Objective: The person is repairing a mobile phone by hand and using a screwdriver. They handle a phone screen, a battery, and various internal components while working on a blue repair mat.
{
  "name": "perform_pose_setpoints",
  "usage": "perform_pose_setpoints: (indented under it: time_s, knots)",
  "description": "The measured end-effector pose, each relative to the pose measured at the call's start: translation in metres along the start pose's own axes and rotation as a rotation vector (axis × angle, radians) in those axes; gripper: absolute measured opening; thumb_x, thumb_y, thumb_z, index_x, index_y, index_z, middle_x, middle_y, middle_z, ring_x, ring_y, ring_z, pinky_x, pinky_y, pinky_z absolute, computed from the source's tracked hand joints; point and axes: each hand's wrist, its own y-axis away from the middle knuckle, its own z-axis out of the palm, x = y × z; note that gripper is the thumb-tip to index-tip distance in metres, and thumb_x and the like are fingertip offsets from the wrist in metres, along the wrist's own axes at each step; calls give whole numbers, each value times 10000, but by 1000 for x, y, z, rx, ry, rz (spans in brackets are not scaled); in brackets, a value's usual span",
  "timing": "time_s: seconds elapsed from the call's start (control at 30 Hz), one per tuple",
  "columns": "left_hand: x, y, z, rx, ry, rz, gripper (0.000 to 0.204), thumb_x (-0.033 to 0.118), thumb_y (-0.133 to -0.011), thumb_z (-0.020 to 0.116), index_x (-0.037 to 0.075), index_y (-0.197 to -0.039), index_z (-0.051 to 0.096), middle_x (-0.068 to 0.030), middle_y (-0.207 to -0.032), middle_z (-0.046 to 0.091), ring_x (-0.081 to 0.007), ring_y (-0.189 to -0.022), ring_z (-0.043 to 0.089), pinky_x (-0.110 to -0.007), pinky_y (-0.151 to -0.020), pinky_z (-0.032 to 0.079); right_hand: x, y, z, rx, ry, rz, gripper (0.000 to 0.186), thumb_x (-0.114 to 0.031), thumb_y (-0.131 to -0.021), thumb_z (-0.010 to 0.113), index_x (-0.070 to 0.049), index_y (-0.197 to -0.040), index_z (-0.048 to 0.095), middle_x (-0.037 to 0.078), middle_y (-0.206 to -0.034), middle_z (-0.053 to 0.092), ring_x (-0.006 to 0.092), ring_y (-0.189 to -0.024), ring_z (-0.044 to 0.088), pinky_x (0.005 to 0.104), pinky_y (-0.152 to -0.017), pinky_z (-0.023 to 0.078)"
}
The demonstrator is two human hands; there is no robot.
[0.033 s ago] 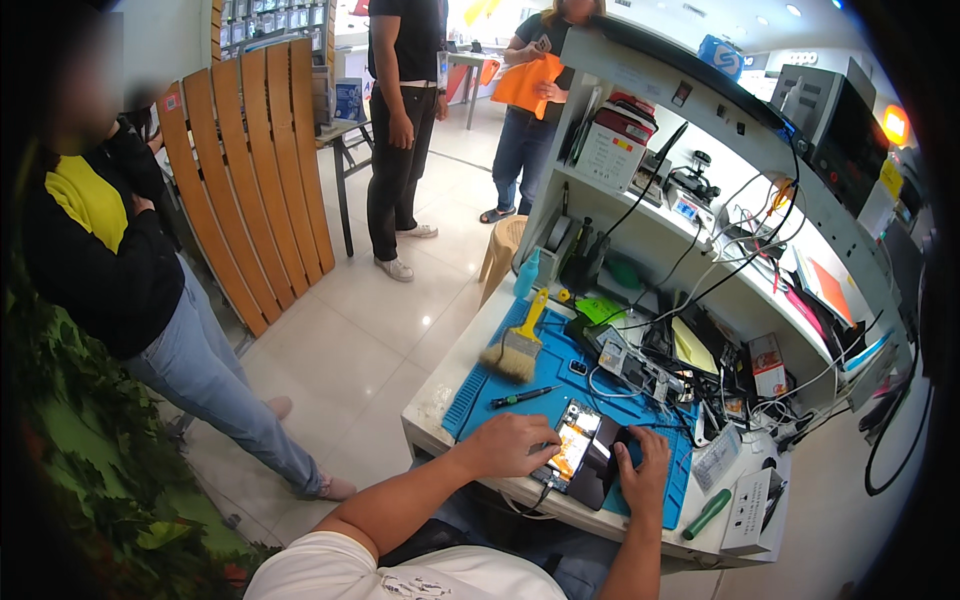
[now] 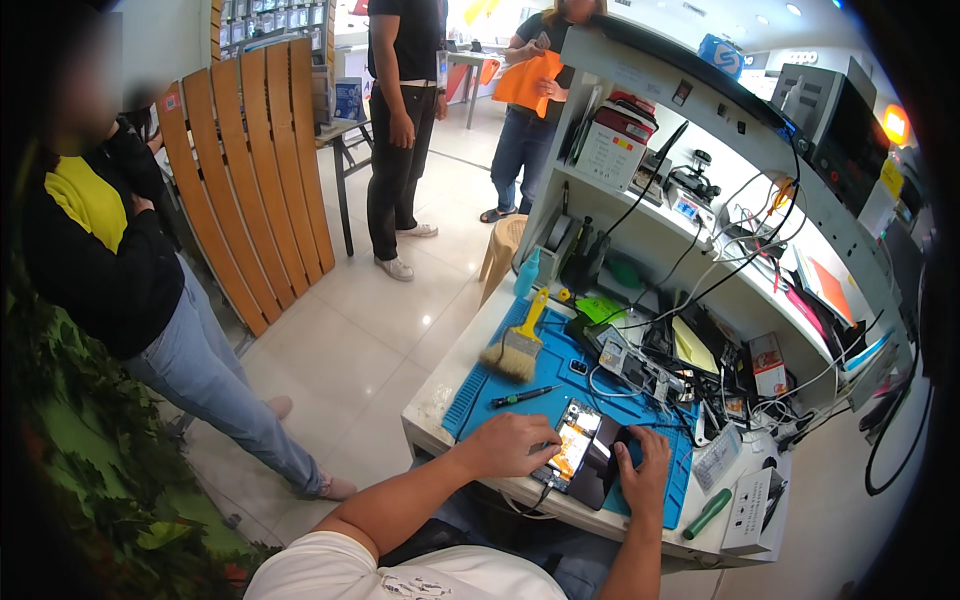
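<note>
Thumb and fingertips of the person's left hand (image 2: 512,445) are drawn together at the left edge of an opened phone (image 2: 574,446); whether they pinch any part of it cannot be told. The right hand (image 2: 645,466) curves in from the other side, thumb apart from the bent fingers, beside a dark flat panel (image 2: 602,462); its grip is partly hidden, so whether it clasps the panel or merely rests there cannot be told.

The phone lies at the front of the bench between the two hands, its bright inner side up, with the panel just right of it. A dark cable (image 2: 543,497) hangs at its lower end. Under both spreads a blue work mat (image 2: 468,390), which also carries a green and black screwdriver (image 2: 525,396) and, farther back, a yellow-handled brush (image 2: 515,352). A light-blue bottle (image 2: 527,274) stands upright at the rear left.

To the right of the mat lie a green-handled tool (image 2: 707,514) and a white box (image 2: 750,512) near the front edge of the white bench (image 2: 425,418). Tangled cables and loose parts crowd the back, under a white shelf unit (image 2: 560,210).

Beyond the bench, one person in dark clothes (image 2: 400,150) stands on the tiled floor, another holds an orange sheet (image 2: 528,85), and a third, in jeans (image 2: 205,350), stands at the left beside a slatted wooden panel (image 2: 240,180).
</note>
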Motion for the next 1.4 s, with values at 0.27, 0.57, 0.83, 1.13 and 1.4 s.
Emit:
perform_pose_setpoints:
  time_s: [0.27,0.57,0.83,1.13,1.4]
  knots:
    - [-2,0,2,-9,-9,4,155,260,-1017,807,117,-1059,851,-57,-903,720,-284,-730,712,-417,-682,575,-5,2,-4,-23,30,-23,780,-471,-751,1007,-44,-1353,752,146,-1349,733,376,-1285,628,507,-1148,454]
    - [0,-1,0,-17,3,-7,158,260,-1017,809,112,-1056,848,-62,-898,717,-285,-741,717,-417,-683,577,-6,2,-5,-27,-6,12,754,-430,-764,1009,-44,-1357,749,152,-1354,733,376,-1312,623,518,-1161,451]
    - [0,-1,0,-25,-16,-9,167,264,-1020,808,111,-1071,850,-61,-911,722,-279,-730,715,-412,-680,576,-6,1,-3,-21,-14,43,339,-51,-1002,751,-49,-1341,755,160,-1348,754,384,-1314,639,487,-1185,452]
    - [-1,-1,1,-23,-8,-4,162,256,-1024,804,110,-1076,850,-62,-917,725,-280,-744,717,-414,-693,577,-7,0,-4,-29,5,34,335,-17,-1001,725,-46,-1334,750,163,-1350,752,389,-1317,638,492,-1185,452]
    - [-2,0,1,-20,0,2,162,255,-1019,808,110,-1076,850,-65,-916,726,-284,-745,721,-414,-689,577,-1,2,0,-11,14,10,329,-85,-1012,738,-61,-1340,750,151,-1330,752,377,-1290,641,502,-1140,445]
